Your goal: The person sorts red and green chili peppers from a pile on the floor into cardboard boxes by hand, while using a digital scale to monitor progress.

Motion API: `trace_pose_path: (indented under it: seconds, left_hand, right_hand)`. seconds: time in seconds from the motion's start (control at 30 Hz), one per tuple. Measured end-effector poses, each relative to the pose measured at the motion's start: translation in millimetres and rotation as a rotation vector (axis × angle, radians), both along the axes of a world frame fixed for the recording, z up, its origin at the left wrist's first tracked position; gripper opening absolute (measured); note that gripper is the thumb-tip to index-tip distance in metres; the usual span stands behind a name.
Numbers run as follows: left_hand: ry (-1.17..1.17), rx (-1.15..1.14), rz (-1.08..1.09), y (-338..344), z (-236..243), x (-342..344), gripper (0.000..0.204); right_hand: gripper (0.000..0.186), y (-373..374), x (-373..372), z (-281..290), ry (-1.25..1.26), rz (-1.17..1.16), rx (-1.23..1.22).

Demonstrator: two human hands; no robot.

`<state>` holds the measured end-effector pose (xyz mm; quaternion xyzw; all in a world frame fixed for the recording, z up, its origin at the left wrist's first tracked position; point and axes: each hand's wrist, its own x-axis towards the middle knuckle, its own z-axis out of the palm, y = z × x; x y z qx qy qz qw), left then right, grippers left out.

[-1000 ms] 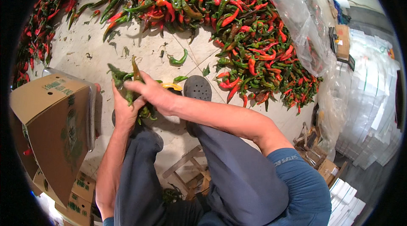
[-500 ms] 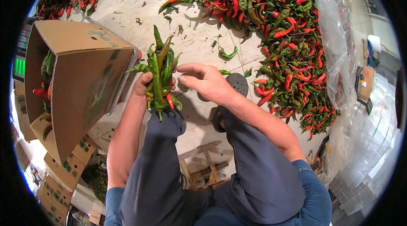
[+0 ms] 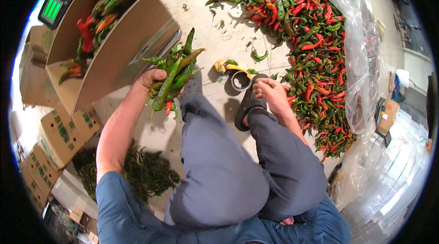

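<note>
My left hand (image 3: 154, 80) is closed around a bunch of long green chili peppers (image 3: 173, 77), its thumb across their near side; the tip of a red one shows at the bottom. This bunch is held up beside the open cardboard box (image 3: 132, 52). My right hand (image 3: 270, 92) is over my sandal (image 3: 247, 112), close to the left edge of the large chili pile (image 3: 315, 68). Its fingers are loosely bent and a little apart, with nothing visible in them. Between my hands, a yellow-handled tool with a dark ring (image 3: 239, 80), possibly a tape dispenser, lies on the floor.
Green and red peppers (image 3: 107, 22) lie inside the tilted-looking box, next to a scale display (image 3: 52, 8). Printed cartons (image 3: 61, 129) stand at the left. Clear plastic sheeting (image 3: 359, 61) borders the pile. Dark green plant matter (image 3: 137, 171) covers floor near my left elbow.
My right hand has drawn away from the bunch, rightward toward the pile. My left hand still grips the peppers. The view has shifted, showing more of the box's inside and the yellow-handled tool.
</note>
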<state>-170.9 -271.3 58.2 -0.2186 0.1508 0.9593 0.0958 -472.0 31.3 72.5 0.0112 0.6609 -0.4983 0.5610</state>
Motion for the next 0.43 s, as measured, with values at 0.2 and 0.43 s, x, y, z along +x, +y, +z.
trace_pose_path:
  seconds: [0.2,0.43]
  left_hand:
    - [-0.114,0.023,0.176,58.4,14.2,112.4,0.087]
    - [-0.060,-0.127,0.657,159.2,40.0,170.2,0.104]
  right_hand:
    - [0.038,17.4,2.1,-9.5,0.070,-0.111,0.024]
    - [0.056,17.6,-4.9,-15.5,0.249,0.187,0.165]
